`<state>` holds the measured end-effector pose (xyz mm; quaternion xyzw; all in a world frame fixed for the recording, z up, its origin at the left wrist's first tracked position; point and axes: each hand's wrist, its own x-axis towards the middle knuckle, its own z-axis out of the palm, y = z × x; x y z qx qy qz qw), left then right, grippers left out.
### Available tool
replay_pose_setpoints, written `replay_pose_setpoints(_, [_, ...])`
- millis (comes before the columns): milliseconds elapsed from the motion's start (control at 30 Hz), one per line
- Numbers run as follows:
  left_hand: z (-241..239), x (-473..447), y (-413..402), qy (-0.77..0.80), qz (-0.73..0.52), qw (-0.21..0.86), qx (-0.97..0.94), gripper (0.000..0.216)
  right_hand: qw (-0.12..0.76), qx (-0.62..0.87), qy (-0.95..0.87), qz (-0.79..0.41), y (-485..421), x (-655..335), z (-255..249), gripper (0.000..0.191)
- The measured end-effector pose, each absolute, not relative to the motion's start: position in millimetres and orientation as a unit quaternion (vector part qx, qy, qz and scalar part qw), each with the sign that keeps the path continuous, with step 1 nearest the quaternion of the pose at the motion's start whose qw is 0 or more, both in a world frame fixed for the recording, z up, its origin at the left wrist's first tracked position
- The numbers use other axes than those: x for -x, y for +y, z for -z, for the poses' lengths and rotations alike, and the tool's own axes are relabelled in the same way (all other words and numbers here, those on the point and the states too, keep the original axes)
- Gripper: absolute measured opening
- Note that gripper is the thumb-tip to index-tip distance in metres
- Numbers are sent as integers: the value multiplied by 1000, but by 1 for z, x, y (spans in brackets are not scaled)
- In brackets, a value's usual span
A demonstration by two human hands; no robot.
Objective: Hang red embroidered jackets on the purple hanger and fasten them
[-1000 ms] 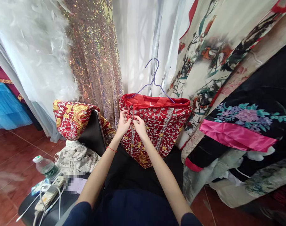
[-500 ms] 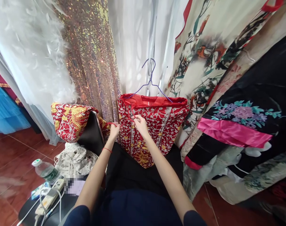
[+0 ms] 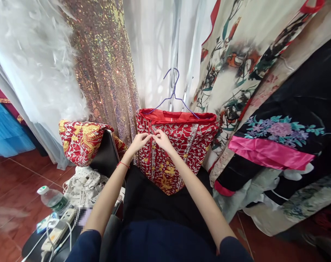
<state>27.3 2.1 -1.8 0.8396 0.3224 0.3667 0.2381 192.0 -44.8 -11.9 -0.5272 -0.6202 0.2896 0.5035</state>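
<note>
A red corset top [image 3: 173,156] with gold and silver embroidery hangs from a purple wire hanger [image 3: 174,95] and rests on my lap. My left hand [image 3: 140,141] is at the upper left of its front, thumb and finger pinched on a thin red cord [image 3: 150,127]. Close beside it, fingertips nearly meeting, my right hand [image 3: 162,140] also pinches at the cord against the fabric. The fingers hide most of the cord where they meet. A red string bracelet [image 3: 124,165] circles my left wrist.
Another red-and-gold embroidered garment [image 3: 79,140] drapes over a black chair back [image 3: 107,147] at left. A water bottle [image 3: 52,198] and a power strip [image 3: 59,227] with cables sit lower left. Hanging clothes, including a black embroidered garment [image 3: 280,120], crowd the right.
My left hand has moved right and slightly up toward my right hand. The red cord, earlier stretched out between the hands, is now gathered at the fingertips against the corset.
</note>
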Motion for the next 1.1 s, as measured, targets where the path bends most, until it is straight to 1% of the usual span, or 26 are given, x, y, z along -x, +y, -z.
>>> replay_pose_setpoints(100, [-7, -23, 17, 308, -339, 216, -862, 46, 445, 529, -658, -298, -37, -206, 1, 11])
replay_pose_setpoints(167, [-9, -25, 22, 297, -334, 222, -867, 45, 414, 523, -684, -296, -34, -214, -4, 10])
replay_pose_setpoints(233, [-8, -30, 23, 282, -330, 274, -858, 44, 402, 515, -703, -283, -34, -218, -7, 11])
replay_pose_setpoints(333, [-1, -39, 20, 266, -309, 384, -829, 47, 409, 517, -710, -248, -37, -221, -7, 20])
replay_pose_setpoints(400, [3, -42, 19, 277, -309, 402, -816, 49, 419, 529, -704, -222, -40, -221, -6, 24])
replay_pose_setpoints(467, [5, -42, 20, 298, -326, 357, -823, 46, 426, 543, -695, -201, -41, -221, -4, 28])
replay_pose_setpoints(567, [3, -36, 26, 312, -335, 247, -854, 38, 435, 564, -676, -188, -39, -225, -5, 29])
replay_pose_setpoints(700, [-9, -19, 37, 420, -347, 132, -828, 36, 451, 580, -659, -161, -38, -239, -14, 20])
replay_pose_setpoints(767, [-16, -7, 44, 481, -366, 102, -790, 35, 459, 586, -654, -135, -41, -249, -22, 18])
replay_pose_setpoints(867, [-26, 8, 52, 538, -391, 77, -743, 33, 488, 590, -639, -80, -49, -260, -36, 24])
replay_pose_setpoints(967, [-33, 9, 56, 560, -404, 53, -722, 31, 529, 573, -626, -2, -54, -261, -50, 25])
replay_pose_setpoints(1000, [-34, 6, 56, 557, -403, 47, -724, 29, 539, 569, -621, 3, -54, -259, -54, 24])
replay_pose_setpoints(1033, [-36, 2, 55, 548, -402, 46, -732, 25, 548, 570, -613, -22, -53, -256, -57, 23])
replay_pose_setpoints(1100, [-38, -10, 52, 507, -402, 70, -760, 12, 552, 573, -590, -138, -49, -247, -62, 15])
